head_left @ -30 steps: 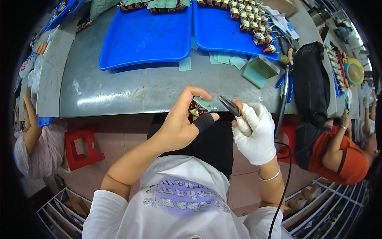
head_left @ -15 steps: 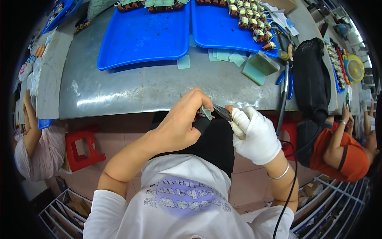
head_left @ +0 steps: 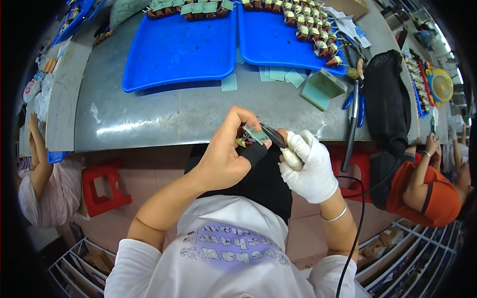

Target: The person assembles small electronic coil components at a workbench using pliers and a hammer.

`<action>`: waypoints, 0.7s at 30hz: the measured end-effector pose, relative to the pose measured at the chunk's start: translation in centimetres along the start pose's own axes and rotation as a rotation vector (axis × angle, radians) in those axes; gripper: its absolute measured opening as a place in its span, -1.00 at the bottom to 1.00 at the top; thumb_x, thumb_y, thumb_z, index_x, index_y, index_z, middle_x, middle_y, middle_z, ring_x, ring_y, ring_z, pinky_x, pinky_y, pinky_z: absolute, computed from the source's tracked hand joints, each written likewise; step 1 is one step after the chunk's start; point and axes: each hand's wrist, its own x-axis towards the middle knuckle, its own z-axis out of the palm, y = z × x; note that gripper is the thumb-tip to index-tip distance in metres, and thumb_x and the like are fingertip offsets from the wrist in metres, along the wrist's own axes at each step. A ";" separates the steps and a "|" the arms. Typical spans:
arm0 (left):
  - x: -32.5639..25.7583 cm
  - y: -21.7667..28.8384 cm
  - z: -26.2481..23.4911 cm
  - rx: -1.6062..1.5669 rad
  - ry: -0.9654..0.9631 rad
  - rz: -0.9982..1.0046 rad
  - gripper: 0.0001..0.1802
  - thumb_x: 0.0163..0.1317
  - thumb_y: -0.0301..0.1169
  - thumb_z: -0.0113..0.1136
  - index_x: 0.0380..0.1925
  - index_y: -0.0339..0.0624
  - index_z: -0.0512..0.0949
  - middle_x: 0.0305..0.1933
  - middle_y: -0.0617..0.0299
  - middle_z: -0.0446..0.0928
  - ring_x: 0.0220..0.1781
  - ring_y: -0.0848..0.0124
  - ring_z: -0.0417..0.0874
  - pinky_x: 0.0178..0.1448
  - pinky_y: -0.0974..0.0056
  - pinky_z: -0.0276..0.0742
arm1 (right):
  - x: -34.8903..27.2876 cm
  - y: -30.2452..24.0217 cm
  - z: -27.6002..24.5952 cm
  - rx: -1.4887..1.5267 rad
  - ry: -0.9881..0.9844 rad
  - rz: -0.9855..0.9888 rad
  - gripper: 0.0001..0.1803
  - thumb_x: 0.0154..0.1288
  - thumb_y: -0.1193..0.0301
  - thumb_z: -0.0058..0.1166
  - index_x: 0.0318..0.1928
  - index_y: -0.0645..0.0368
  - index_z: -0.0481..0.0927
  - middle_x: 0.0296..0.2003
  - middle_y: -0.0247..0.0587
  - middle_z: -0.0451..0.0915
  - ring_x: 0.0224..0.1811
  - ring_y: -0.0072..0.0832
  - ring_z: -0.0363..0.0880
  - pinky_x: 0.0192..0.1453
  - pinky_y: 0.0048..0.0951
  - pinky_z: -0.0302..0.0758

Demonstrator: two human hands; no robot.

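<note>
- Pinching a small copper-wound coil part [head_left: 245, 137] with a pale green square piece on its top, the bare left hand [head_left: 226, 156] grips it between thumb and fingers, just in front of the near edge of the grey metal table [head_left: 164, 116].
- The thumb of that hand wears a black cover, pressed against the underside of the coil part.
- The right hand [head_left: 310, 166], in a white glove, is clenched around a dark pointed tool [head_left: 273, 135], whose tip touches the coil part from the right.
- Both hands meet above the person's lap, off the table's near edge.
- On the table, toward its far side, lie two blue trays [head_left: 179, 54], side by side; rows of similar coil parts line their far rims.
- Near the right-hand tray, loose pale green squares [head_left: 280, 74] and a green box [head_left: 323, 88] rest on the table's surface.
- A red stool [head_left: 102, 186] stands on the floor below the table's near-left edge.
- Another person in an orange top [head_left: 425, 193] sits at the table's right end.
</note>
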 end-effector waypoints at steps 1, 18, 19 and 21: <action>0.0 -0.3 0.0 0.007 0.021 0.052 -0.67 0.19 -0.60 0.24 -0.16 -0.17 0.30 -0.23 0.27 0.32 -0.28 0.53 0.34 -0.19 0.44 0.33 | 0.0 0.1 0.1 -0.001 0.001 -0.002 -0.46 -0.02 0.58 0.19 0.07 0.04 0.60 -0.39 -0.12 0.47 -0.40 -0.13 0.54 -0.32 -0.24 0.52; 0.6 -0.4 -0.1 0.146 0.086 0.052 -0.45 0.09 -0.66 0.33 0.06 -0.23 0.32 0.01 0.13 0.32 0.04 0.42 0.47 0.07 0.33 0.51 | -0.9 -0.1 0.7 0.308 0.044 0.164 -0.39 -0.07 0.60 0.28 0.11 0.27 0.51 -0.17 -0.06 0.55 -0.18 -0.19 0.59 -0.03 -0.35 0.54; 0.8 -0.1 -0.7 0.287 0.119 0.131 -0.43 0.08 -0.64 0.35 0.10 -0.26 0.36 0.00 0.11 0.34 -0.04 0.44 0.51 0.02 0.36 0.55 | -1.0 0.2 0.6 0.314 0.074 0.151 -0.40 -0.09 0.61 0.29 0.09 0.27 0.51 -0.17 -0.05 0.55 -0.18 -0.16 0.59 -0.04 -0.34 0.54; 0.8 -0.4 -1.3 0.028 0.109 0.009 -0.34 0.10 -0.64 0.32 0.24 -0.24 0.34 0.07 0.10 0.34 0.04 0.42 0.50 0.02 0.32 0.55 | -1.4 0.8 0.2 0.257 0.144 0.139 -0.44 -0.11 0.63 0.27 0.04 0.28 0.53 -0.20 -0.06 0.55 -0.21 -0.13 0.59 -0.07 -0.33 0.54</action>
